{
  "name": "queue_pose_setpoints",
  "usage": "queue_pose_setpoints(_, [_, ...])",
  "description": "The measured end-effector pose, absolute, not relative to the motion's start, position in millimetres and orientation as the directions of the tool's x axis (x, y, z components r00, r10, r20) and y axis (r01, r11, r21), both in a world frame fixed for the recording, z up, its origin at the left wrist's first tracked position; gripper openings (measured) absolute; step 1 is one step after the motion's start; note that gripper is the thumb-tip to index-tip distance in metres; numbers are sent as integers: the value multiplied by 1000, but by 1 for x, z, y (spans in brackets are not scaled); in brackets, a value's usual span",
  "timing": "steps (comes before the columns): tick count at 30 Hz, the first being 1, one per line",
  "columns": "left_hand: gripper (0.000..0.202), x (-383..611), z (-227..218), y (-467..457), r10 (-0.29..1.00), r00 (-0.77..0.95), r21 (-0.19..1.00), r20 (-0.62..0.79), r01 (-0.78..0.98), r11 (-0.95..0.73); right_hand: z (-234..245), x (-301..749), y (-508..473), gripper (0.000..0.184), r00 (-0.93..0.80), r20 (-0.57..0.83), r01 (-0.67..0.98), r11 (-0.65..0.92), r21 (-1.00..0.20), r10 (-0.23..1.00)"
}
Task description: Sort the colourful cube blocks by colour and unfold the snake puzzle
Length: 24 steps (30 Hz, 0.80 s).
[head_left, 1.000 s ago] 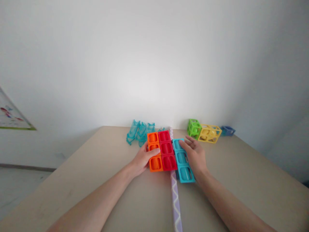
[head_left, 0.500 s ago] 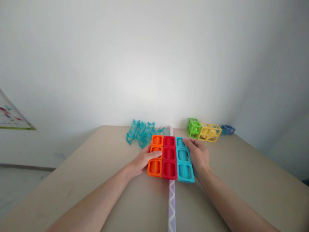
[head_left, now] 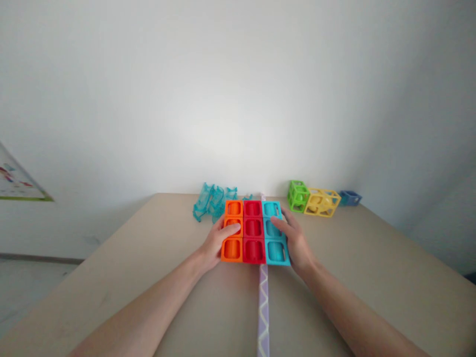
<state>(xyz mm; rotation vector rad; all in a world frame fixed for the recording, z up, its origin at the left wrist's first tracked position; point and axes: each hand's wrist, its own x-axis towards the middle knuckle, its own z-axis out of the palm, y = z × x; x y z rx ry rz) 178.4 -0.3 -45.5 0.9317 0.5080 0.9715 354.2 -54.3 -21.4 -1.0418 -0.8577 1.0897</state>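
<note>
A flat slab of plastic cube blocks lies on the beige table (head_left: 148, 277): an orange column (head_left: 232, 249), a red column (head_left: 253, 228) and a turquoise column (head_left: 271, 209), side by side and touching. My left hand (head_left: 217, 241) grips the orange column's left side, with the thumb on top. On the turquoise column's right side rests my right hand (head_left: 293, 238), fingers laid over the blocks. A lilac strip (head_left: 263, 307) with a white zigzag runs under the slab toward me.
Clear turquoise track pieces (head_left: 208, 202) lie behind the slab at the left. A green open cube (head_left: 298, 196), a yellow one (head_left: 322, 202) and a small blue one (head_left: 349, 198) stand at the back right by the wall. A poster edge (head_left: 15, 181) shows at the left.
The turquoise column, offset and lower a second ago, has been pushed flush against the red column. The whole slab then slid a little to the left and away from me.
</note>
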Motion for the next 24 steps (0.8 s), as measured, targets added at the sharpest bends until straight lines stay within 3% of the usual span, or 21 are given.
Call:
queue_pose_setpoints(4, [42, 175, -44, 4, 936, 329, 862, 125, -503, 62, -23, 351, -57, 60, 93, 114, -228, 132, -965, 989])
queue_pose_setpoints(9, [38, 165, -38, 4, 944, 231, 869, 234, -485, -97, -24, 345, -61, 65, 39, 258, -190, 261, -946, 965])
queue_pose_setpoints(13, [44, 158, -34, 3, 925, 258, 873, 277, -470, -130, -24, 340, -65, 66, 32, 327, -170, 328, -929, 944])
queue_pose_setpoints(17, [37, 158, -31, 2, 923, 244, 868, 299, -472, -156, -26, 340, -67, 66, 50, 361, -132, 364, -922, 931])
queue_pose_setpoints(24, [35, 160, -28, 2, 920, 241, 868, 308, -467, -168, -29, 341, -66, 71, 79, 342, -121, 349, -929, 936])
